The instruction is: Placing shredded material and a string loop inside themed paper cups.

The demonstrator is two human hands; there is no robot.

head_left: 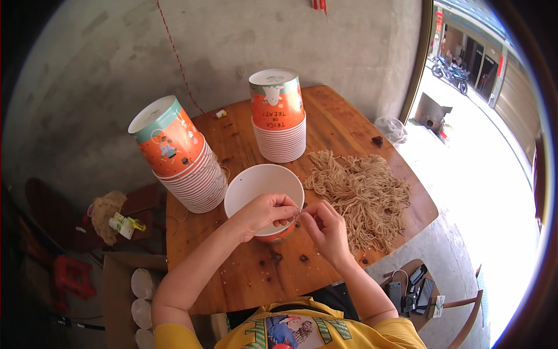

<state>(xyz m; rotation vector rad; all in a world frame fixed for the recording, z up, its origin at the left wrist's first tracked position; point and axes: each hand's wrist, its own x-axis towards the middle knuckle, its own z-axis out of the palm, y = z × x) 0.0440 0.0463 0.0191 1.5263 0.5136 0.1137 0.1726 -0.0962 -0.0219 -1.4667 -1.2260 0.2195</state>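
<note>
A white-lined paper bucket (pixel 256 187) stands upright, mouth up, in front of me on the wooden table, its orange outside partly showing below my hands. Over its near right rim, my left hand (pixel 270 212) is closed in a pinch. My right hand (pixel 324 228) pinches too, its fingertips almost meeting the left ones at the rim. Something thin and small seems to sit between the fingertips, too fine to make out. To the right of my right hand lies a heap of tan twine cords (pixel 366 198).
Two tall stacks of upturned orange-and-green paper buckets, a left stack (pixel 189 160) and a back stack (pixel 279 116), stand on the wooden table (pixel 232 273). A cardboard box (pixel 119 279) with white cups is at lower left. A chair (pixel 415 270) holding small devices stands lower right.
</note>
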